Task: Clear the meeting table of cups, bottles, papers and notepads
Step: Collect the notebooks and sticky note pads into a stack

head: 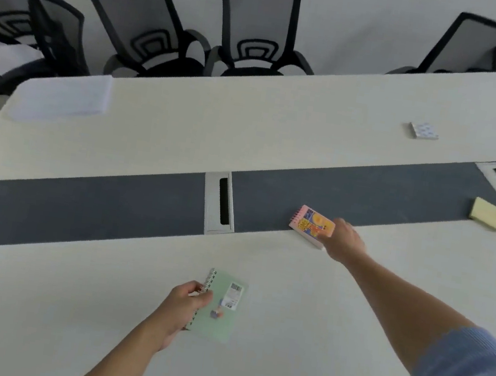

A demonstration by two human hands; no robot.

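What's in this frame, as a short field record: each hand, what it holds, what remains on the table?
left hand: grips green spiral notebook by its spiral edge
right hand: grips pink notepad at the grey centre strip
left on table: paper stack, yellow sticky pad, small patterned pad
cups, bottles: none in view
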